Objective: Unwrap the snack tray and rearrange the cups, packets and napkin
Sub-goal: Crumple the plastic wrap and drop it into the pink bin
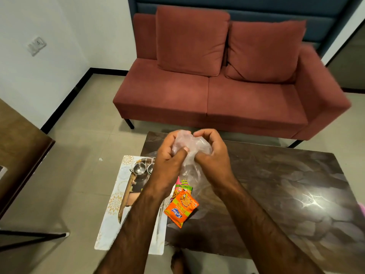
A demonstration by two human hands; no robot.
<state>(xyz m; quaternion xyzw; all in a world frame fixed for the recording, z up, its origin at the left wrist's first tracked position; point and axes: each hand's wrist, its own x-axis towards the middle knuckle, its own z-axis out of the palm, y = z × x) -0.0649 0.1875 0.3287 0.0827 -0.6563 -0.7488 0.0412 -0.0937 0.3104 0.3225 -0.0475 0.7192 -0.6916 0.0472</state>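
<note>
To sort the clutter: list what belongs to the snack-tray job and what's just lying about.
Job: plastic wrap, gripped by left hand and right hand; tray; steel cups; orange packet; green packet.
Lying about: sofa; cushions; wall socket.

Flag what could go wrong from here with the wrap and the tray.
1. The tray appears to overhang the left edge of the table; a nudge might tip it and spill the steel cups.
2. The plastic wrap, bunched in the left hand and right hand, trails down near the orange packet and could drag it.
</note>
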